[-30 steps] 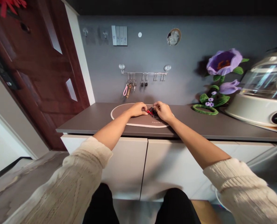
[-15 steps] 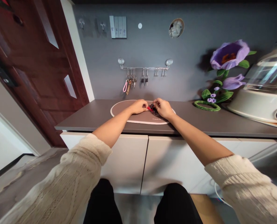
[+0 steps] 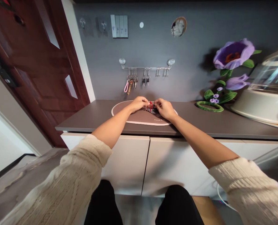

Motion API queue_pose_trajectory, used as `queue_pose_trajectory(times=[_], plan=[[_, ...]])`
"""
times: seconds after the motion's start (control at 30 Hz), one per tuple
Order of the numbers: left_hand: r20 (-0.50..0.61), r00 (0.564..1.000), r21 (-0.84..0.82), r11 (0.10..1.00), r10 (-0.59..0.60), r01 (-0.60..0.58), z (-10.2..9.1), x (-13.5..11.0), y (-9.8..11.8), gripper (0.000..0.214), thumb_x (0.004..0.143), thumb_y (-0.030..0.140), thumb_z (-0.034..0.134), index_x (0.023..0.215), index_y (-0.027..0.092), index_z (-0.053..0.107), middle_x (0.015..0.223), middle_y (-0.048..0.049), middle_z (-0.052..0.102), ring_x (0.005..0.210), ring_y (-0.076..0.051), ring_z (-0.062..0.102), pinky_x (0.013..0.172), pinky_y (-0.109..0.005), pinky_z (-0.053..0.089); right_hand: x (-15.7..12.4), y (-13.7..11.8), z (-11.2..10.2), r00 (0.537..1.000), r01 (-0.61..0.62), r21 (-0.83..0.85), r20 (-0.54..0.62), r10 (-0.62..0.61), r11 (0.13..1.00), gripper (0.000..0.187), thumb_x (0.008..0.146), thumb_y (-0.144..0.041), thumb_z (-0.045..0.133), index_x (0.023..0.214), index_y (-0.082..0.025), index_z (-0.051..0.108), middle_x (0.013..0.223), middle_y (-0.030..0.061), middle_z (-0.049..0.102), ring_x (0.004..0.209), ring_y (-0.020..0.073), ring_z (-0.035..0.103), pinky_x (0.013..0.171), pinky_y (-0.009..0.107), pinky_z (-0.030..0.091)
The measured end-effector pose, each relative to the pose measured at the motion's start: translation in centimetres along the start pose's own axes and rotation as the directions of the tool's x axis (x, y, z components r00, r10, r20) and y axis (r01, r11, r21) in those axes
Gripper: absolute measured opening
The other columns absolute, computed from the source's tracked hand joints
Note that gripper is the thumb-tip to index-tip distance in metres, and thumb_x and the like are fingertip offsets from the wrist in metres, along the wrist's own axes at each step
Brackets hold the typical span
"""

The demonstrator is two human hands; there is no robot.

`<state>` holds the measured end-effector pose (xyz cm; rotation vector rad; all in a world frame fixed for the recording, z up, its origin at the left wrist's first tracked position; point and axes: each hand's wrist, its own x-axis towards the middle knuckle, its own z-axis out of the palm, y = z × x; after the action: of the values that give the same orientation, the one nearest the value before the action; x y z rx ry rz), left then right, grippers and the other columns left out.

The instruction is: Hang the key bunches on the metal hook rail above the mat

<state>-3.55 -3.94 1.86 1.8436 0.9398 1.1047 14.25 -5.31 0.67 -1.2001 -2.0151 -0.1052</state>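
Two bare hands are held together over a brown oval mat [image 3: 134,118] with a pale rim, which lies on a grey countertop [image 3: 87,120]. One small black-and-red item [image 3: 151,107] is held between the left hand [image 3: 139,104] and the right hand [image 3: 165,109], just above the middle of the mat, with a red loop standing upright. The fingers [image 3: 145,101] of both hands are drawn narrow and pinched onto this item, though the exact grip is partly hidden. Whether the item touches the mat cannot be told. Above the countertop, one metal rail [image 3: 147,67] is mounted on the grey wall by two round suction cups. One pink strap [image 3: 126,87], one brown fob [image 3: 129,89], one small bunch of keys [image 3: 134,82] and two dark keys [image 3: 145,82] hang from it. Two wall hooks [image 3: 93,23] are fixed higher up, beside one four-strip panel [image 3: 119,26]. Two large purple artificial flowers [image 3: 233,54] stand to the right, near one cream appliance with a clear dome [image 3: 262,103]. Two white cabinet doors [image 3: 127,162] are seen below the countertop.
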Motion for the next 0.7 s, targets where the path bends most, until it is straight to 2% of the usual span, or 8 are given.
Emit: queue_pose_trajectory(times=[0.1,0.5,0.7], plan=[[-0.049,0.999,-0.054,0.999,-0.006,0.003,-0.1,0.3,-0.2,0.013,0.067,0.023,0.063,0.067,0.012,0.057,0.056,0.0010,0.053,0.052,-0.008,0.047,0.059,-0.025,0.037,0.0,-0.2,-0.1,1.000,0.005,0.012,-0.004,-0.005,1.000,0.018,0.080,-0.020,0.046,0.091,-0.016,0.060,0.084,0.0063,0.065,0.076,0.0156,0.057,0.073,0.026,0.041],[-0.112,0.993,-0.255,0.965,0.029,-0.057,-0.5,1.2,-0.5,0.017,0.064,0.027,0.067,0.071,0.013,0.061,0.063,0.0008,0.057,0.055,-0.006,0.045,0.057,-0.022,0.034,-0.4,-1.5,-0.6,0.999,0.028,0.044,0.016,-0.028,0.999,0.018,0.080,-0.027,0.048,0.085,-0.017,0.062,0.079,0.0043,0.065,0.072,0.0143,0.056,0.072,0.026,0.040],[-0.110,0.992,-0.329,0.940,0.056,-0.090,-0.4,1.2,-0.2,0.017,0.065,0.027,0.066,0.072,0.012,0.062,0.064,-0.0003,0.058,0.056,-0.006,0.046,0.056,-0.021,0.034,-0.4,-1.9,-0.7,0.994,0.098,0.056,0.047,-0.101,0.994,0.021,0.081,-0.031,0.048,0.081,-0.018,0.065,0.082,0.0044,0.067,0.073,0.0144,0.056,0.073,0.026,0.040]])
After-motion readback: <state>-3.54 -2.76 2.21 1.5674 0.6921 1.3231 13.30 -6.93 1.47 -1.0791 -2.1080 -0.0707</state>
